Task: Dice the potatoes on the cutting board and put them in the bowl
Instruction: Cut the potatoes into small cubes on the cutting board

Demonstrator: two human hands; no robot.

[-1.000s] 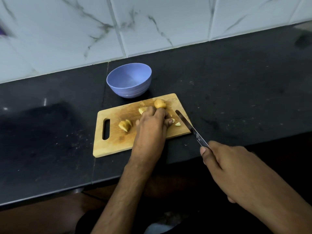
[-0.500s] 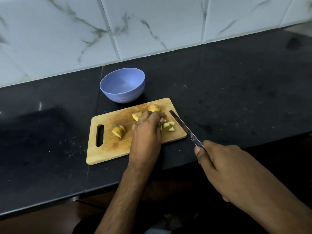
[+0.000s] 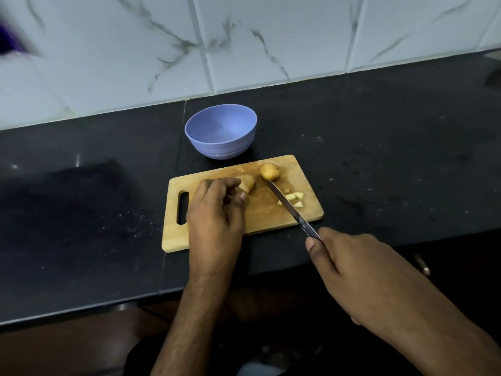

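The right hand (image 3: 360,270) is gripping a knife (image 3: 291,210) by its handle, fingers wrapped round it, at the near right off the edge of the counter (image 3: 379,164). The blade is reaching up and left across the board (image 3: 265,213), with its tip lying just beside a whole potato (image 3: 270,171) at the far edge of the board. Whether the tip is touching that potato cannot be told.

The left hand (image 3: 215,213) is resting over the middle-left of the board, fingers curled, and its fingertips are holding a cut potato piece (image 3: 248,183) against the wood. This piece is sitting left of the whole potato, a little apart from it, and left of the blade.

A few small pale dice (image 3: 294,198) are lying on the right part of the board, on either side of the blade, close to it. Some are partly hidden by the knife.

The board is lying slightly tilted on the black counter, its handle slot at the left end, partly covered by the left hand.

The bowl (image 3: 221,131), blue, is standing upright on the counter just beyond the far edge of the board, with nothing showing inside it. Behind it a wall of white marbled tile (image 3: 244,50) is rising from the counter.
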